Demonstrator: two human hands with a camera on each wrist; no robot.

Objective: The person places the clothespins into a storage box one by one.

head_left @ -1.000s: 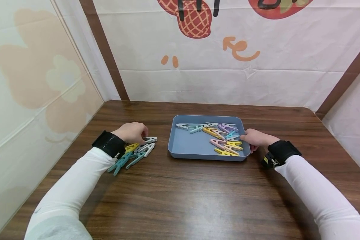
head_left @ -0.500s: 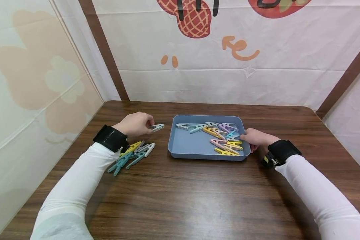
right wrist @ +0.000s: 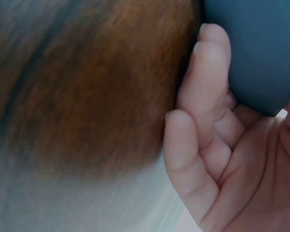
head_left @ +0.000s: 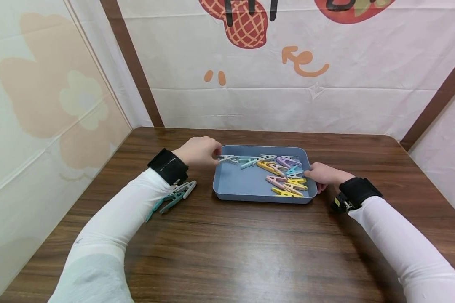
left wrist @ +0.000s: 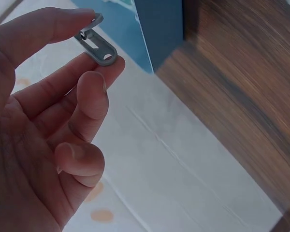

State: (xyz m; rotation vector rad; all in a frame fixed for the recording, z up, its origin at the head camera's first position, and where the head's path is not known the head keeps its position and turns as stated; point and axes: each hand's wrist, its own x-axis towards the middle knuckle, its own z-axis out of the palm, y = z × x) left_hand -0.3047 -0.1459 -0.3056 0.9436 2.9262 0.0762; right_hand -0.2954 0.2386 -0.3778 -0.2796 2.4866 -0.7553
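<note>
My left hand (head_left: 199, 151) is at the blue tray's left rear corner. Between its thumb and fingers it pinches a pale grey clothespin (left wrist: 104, 52), whose far end reaches over the rim in the head view. The other fingers are loosely bent in the left wrist view. On the opposite side, my right hand (head_left: 327, 174) grips the wall of the tray (head_left: 240, 183), thumb at the rim and fingers along the outside (right wrist: 203, 82). Inside lie several clothespins, among them a purple one (head_left: 288, 162) and a pink one (head_left: 276, 181), mostly toward the back and right.
Left of the tray, a small pile of teal and grey clothespins (head_left: 176, 197) lies on the brown wooden table (head_left: 242, 244), partly hidden under my left forearm. Printed fabric walls (head_left: 197, 105) stand behind the table and at its sides.
My left hand has lifted the pale clothespin off the pile and carried it right to the tray's left rim. The right hand has stayed at the tray.
</note>
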